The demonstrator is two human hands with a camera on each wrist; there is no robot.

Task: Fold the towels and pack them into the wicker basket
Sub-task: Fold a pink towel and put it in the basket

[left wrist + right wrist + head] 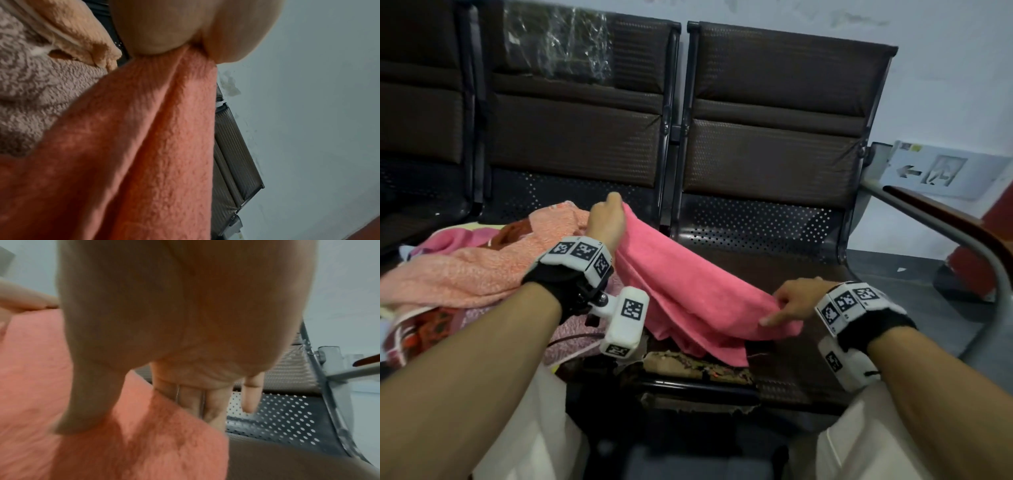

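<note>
**Step in hand: stretching the pink towel flat for its fold**

**Position.** The pink towel (688, 291) hangs slack between the two hands above the seat (774, 240) of a perforated metal bench. Its lower edge sags onto the worn front of the seat. The unfolded pile (476, 263) of other towels lies on the next seat, touching the pink towel's left side. The wicker basket is not in view.

**Grip.**
- Left hand (606, 222): raised at the far corner, fingers curled closed round a bunch of cloth. The left wrist view confirms this; the towel drops from the fist in long creases.
- Right hand (796, 298): low at the near corner, thumb and fingers pinching the edge. In the right wrist view the thumb lies on top of the cloth, the fingers go under it, and the little finger hangs free.

**Procedure (judged).**
1. Draw the hands apart until the held edge runs straight. The creases below the left fist indicate that the cloth is gathered, not held at a true corner.
2. Work the left grip along to the hem's end, so both hands hold matching corners.
3. Level the hands. The left is higher, which skews the towel.
4. Lift the towel clear of the pile before folding.

**Caution.** The torn seat front may snag the trailing edge.
</note>
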